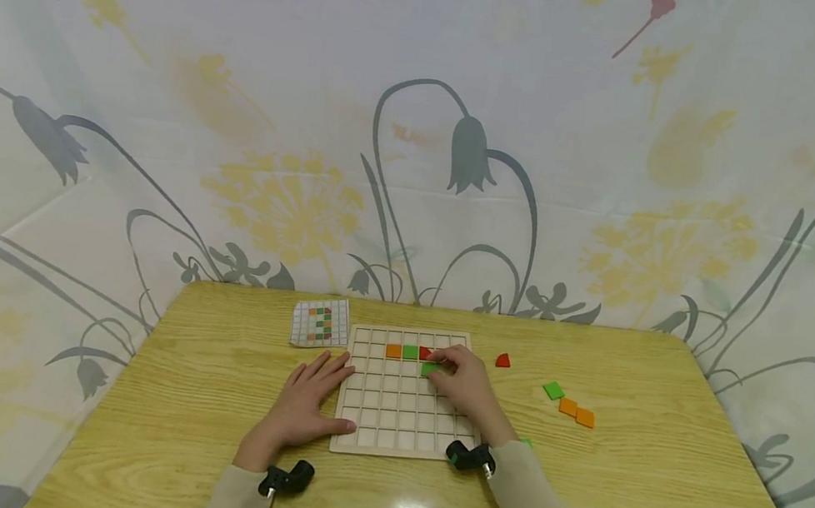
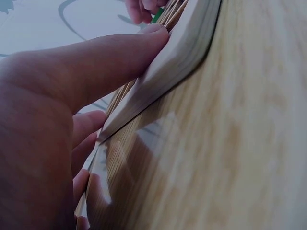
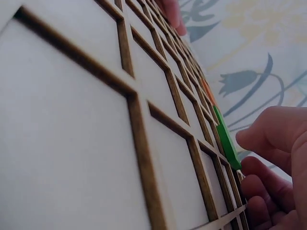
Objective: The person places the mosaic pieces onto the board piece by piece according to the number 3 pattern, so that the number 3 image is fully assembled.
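A square wooden grid board [image 1: 392, 454] lies on the table. Near its top edge an orange tile [image 1: 393, 351], a green tile [image 1: 410, 352] and a red piece [image 1: 424, 354] sit side by side in one row. Just below the red piece, my right hand [image 1: 467, 382] pinches another green tile [image 1: 428, 369] at a cell of the second row. In the right wrist view, that green tile [image 3: 228, 146] stands slightly proud of the grid at the fingertips. With its fingers spread, my left hand [image 1: 303, 406] rests along the board's left edge, thumb on the lower left corner.
A paper card [image 1: 320, 324] with a printed coloured pattern lies beyond the left hand. Right of the board are a red quarter-round piece [image 1: 503, 360], a loose green tile [image 1: 554, 390] and two orange tiles [image 1: 576, 412]. Another green piece [image 1: 525, 441] shows partly beside the right sleeve.
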The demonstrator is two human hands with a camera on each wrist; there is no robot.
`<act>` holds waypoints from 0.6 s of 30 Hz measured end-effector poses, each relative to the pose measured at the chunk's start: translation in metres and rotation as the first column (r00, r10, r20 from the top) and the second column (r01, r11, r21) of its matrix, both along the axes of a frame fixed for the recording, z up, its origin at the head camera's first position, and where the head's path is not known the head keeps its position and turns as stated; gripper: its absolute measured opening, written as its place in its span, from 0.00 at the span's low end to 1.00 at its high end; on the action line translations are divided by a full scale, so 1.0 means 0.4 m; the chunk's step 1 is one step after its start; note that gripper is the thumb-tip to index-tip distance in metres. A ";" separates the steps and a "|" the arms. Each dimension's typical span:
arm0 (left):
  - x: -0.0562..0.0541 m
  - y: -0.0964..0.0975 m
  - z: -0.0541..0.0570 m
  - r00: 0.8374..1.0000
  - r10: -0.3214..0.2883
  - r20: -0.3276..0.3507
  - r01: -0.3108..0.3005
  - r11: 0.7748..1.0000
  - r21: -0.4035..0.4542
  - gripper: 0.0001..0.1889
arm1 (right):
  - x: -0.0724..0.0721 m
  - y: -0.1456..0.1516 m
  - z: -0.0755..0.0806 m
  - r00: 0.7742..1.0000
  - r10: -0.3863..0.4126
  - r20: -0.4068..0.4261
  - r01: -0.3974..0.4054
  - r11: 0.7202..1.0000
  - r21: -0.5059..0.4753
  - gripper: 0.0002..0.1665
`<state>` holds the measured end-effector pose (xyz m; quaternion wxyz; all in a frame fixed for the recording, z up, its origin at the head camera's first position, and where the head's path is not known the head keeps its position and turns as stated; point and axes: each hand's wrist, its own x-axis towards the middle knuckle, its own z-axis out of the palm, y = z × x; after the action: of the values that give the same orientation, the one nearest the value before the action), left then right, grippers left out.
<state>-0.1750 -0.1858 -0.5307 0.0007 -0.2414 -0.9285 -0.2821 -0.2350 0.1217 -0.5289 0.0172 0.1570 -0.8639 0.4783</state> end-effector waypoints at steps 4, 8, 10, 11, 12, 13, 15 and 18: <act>-0.001 0.002 0.002 1.000 0.001 0.006 -0.001 1.000 -0.015 0.46 | -0.004 0.006 -0.004 1.000 0.018 -0.007 -0.018 1.000 0.011 0.12; -0.002 0.002 0.005 1.000 0.003 0.025 -0.003 1.000 -0.025 0.46 | -0.009 0.009 -0.003 0.999 0.035 -0.009 -0.035 0.999 0.027 0.13; -0.001 0.001 0.006 1.000 0.003 0.029 -0.002 1.000 -0.022 0.46 | -0.010 0.011 -0.002 0.999 0.045 -0.004 -0.045 0.998 0.039 0.14; 0.000 0.001 0.007 1.000 0.003 0.031 -0.003 1.000 -0.021 0.46 | -0.010 0.011 -0.002 0.999 0.051 -0.001 -0.051 0.998 0.040 0.15; -0.001 0.001 0.006 1.000 0.004 0.031 -0.003 1.000 -0.019 0.46 | -0.010 0.012 -0.002 0.998 0.057 0.002 -0.057 0.997 0.043 0.15; 0.000 0.001 0.006 0.999 0.003 0.035 -0.003 1.000 -0.017 0.46 | -0.009 0.013 -0.002 0.998 0.061 0.008 -0.062 0.997 0.044 0.15; 0.002 0.001 0.008 0.999 0.002 0.038 -0.002 1.000 -0.015 0.46 | -0.008 0.013 -0.002 0.998 0.069 0.013 -0.069 0.997 0.046 0.15; 0.002 0.002 0.007 0.999 0.003 0.035 -0.003 1.000 -0.009 0.46 | -0.008 0.012 -0.003 0.998 0.066 0.007 -0.066 0.997 0.051 0.15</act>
<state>-0.1742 -0.1851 -0.5279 -0.0163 -0.2349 -0.9300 -0.2822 -0.2380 0.1267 -0.5300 -0.0048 0.1846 -0.8703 0.4567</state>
